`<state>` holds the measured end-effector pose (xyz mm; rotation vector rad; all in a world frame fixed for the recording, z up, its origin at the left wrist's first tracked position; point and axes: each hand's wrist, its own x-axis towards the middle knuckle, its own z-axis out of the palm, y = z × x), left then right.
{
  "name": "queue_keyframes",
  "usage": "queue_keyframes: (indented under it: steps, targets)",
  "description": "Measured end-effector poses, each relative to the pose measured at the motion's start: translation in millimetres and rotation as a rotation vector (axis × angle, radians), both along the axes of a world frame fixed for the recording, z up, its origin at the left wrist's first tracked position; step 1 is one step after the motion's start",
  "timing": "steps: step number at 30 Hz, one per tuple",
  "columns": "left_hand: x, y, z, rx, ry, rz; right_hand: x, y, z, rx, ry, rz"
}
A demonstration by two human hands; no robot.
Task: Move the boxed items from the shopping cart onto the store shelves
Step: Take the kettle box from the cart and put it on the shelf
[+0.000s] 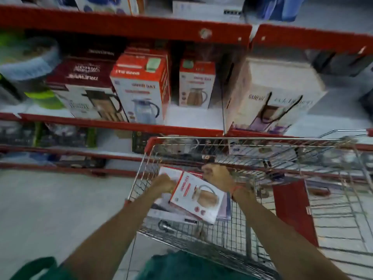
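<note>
Below, nearest the camera: green clothing (181, 265) and two bare forearms reaching forward into a wire shopping cart (252, 235).
Left hand (163, 182): fingers curled on the left edge of a white and red jug box (196, 199); grip closed on it.
Right hand (217, 175): clasps the far top end of the same box; a red thread circles the wrist.
Jug box: lies tilted in the cart's left half, picture side up, resting on other flat packages (173, 216) beneath it.
Cart: red corner trim and a red flap (292, 207) on the right side; it stands on pale floor against the shelving.
Middle shelf (121, 124): red-edged, lined with upright boxes, a maroon one (84, 89), a red and white pitcher box (141, 87), a smaller matching jug box (196, 85) set farther back, and a large pale box (276, 93) at right.
Top shelf (125, 25): more boxes, blurred.
</note>
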<state>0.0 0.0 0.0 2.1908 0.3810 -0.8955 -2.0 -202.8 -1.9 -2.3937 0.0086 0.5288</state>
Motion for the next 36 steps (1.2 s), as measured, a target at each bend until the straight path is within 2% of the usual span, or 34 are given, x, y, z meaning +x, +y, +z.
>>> queue_keyframes:
  steps: [3,6,12,14,17,20,24,27,29,36]
  targets:
    - [-28,-2,-29,-0.067,0.248,0.169,-4,0,-34,-0.029,0.189,-0.031]
    - [-45,-8,-44,-0.171,0.392,0.364,1,4,-49,-0.038,0.314,-0.046]
    - [-49,-23,-69,-0.39,0.537,0.597,20,17,-70,-0.052,0.421,0.021]
    - [-47,-27,-68,-0.414,0.493,0.613,23,18,-70,-0.035,0.423,-0.024]
    - [-34,-35,-57,-0.404,0.324,0.603,25,14,-62,0.0,0.417,-0.079]
    - [-16,-37,-36,-0.367,0.16,0.598,21,3,-40,0.063,0.289,-0.208]
    - [0,-23,-4,-0.359,-0.065,0.498,11,-15,-3,0.094,0.079,-0.298]
    - [7,-15,26,-0.388,-0.182,0.418,6,-22,24,0.176,0.025,-0.348]
    - [11,-14,41,-0.333,-0.265,0.323,5,-22,38,0.183,0.01,-0.366]
    - [21,-11,62,-0.343,-0.373,0.21,8,-17,57,0.137,-0.111,-0.385]
